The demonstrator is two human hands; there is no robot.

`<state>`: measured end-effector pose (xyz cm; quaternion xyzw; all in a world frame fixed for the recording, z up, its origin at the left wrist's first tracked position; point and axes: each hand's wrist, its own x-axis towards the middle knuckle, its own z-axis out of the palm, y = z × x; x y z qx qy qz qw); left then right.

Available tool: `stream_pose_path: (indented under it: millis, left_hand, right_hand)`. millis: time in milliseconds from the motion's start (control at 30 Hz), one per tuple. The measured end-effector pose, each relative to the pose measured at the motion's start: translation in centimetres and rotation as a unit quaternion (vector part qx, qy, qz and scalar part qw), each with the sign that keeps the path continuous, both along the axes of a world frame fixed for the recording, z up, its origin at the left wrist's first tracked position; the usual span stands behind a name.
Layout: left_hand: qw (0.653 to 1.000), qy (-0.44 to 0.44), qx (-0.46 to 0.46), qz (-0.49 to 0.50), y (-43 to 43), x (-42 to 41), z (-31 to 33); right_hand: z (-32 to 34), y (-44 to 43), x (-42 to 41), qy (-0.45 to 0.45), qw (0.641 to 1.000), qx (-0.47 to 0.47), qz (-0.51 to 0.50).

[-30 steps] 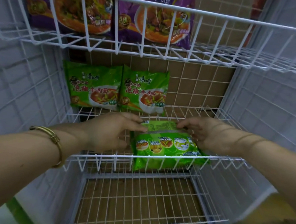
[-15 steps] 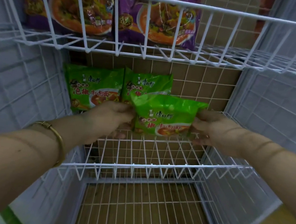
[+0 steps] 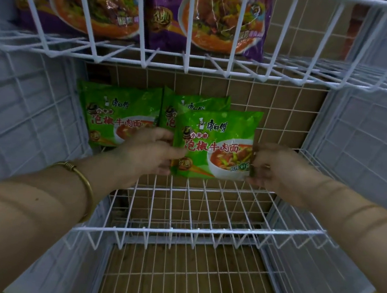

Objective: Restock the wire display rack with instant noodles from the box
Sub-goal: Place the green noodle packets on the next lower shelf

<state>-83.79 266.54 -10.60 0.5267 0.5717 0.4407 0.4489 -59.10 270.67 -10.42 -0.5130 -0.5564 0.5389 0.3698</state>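
I hold a green noodle packet (image 3: 215,144) upright between both hands, its printed front facing me, above the middle shelf (image 3: 196,204) of the white wire rack (image 3: 360,140). My left hand (image 3: 149,151) pinches the packet's left edge, thumb on the front and fingers behind, and my right hand (image 3: 276,169) grips its right edge the same way, so both are closed on it. The packet's lower edge hangs just over the shelf wires; I cannot tell whether it touches them. Behind it, against the back grid, stand two more green packets: the left one (image 3: 119,114) is in plain sight beside my left hand, and the second one (image 3: 192,105) is mostly covered by the packet I am holding, only its top and left strip showing. On the shelf above, two purple packets (image 3: 205,21) stand side by side behind the front rail. A gold bangle (image 3: 83,182) sits on my left wrist. The bottom shelf (image 3: 193,277) lies below.
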Motion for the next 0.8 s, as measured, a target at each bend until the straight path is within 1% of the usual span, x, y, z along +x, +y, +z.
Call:
stream_pose_path:
  millis: [67, 133, 233, 333, 433, 533, 633, 733, 800]
  left_hand:
    - [1.0, 0.01, 0.013, 0.004, 0.0, 0.2, -0.3]
    - [0.999, 0.022, 0.026, 0.005, 0.0, 0.4, -0.2]
    - [0.999, 0.04, 0.032, 0.004, 0.1, 0.5, -0.2]
    - [0.998, 0.039, 0.036, 0.014, -0.1, 0.4, -0.2]
    - [0.998, 0.054, 0.036, 0.017, -0.7, 0.4, 0.1]
    - [0.995, 0.079, 0.032, 0.047, -1.0, -0.2, 0.4]
    - [0.992, 0.086, 0.029, 0.085, -1.4, -1.5, 0.4]
    - [0.982, 0.118, 0.031, 0.144, -1.7, -3.6, 0.4]
    - [0.971, 0.146, 0.033, 0.185, -1.9, -5.2, 0.6]
  right_hand:
    - [-0.2, -0.1, 0.3, -0.019, 0.999, 0.016, 0.033]
    - [-0.5, 0.1, 0.4, -0.05, 0.997, 0.036, 0.041]
    - [-0.9, 0.6, -0.1, -0.101, 0.993, 0.066, 0.012]
    - [-1.0, 0.7, -0.4, -0.114, 0.99, 0.087, -0.016]
    - [-0.8, 0.6, -0.6, -0.128, 0.988, 0.084, -0.029]
    - [-0.5, 0.1, -1.6, -0.134, 0.987, 0.086, -0.028]
    - [-0.2, -0.7, -3.4, -0.137, 0.986, 0.097, -0.016]
    - [0.1, -0.7, -6.0, -0.18, 0.976, 0.122, -0.019]
    - [0.4, -0.7, -8.4, -0.18, 0.973, 0.141, -0.024]
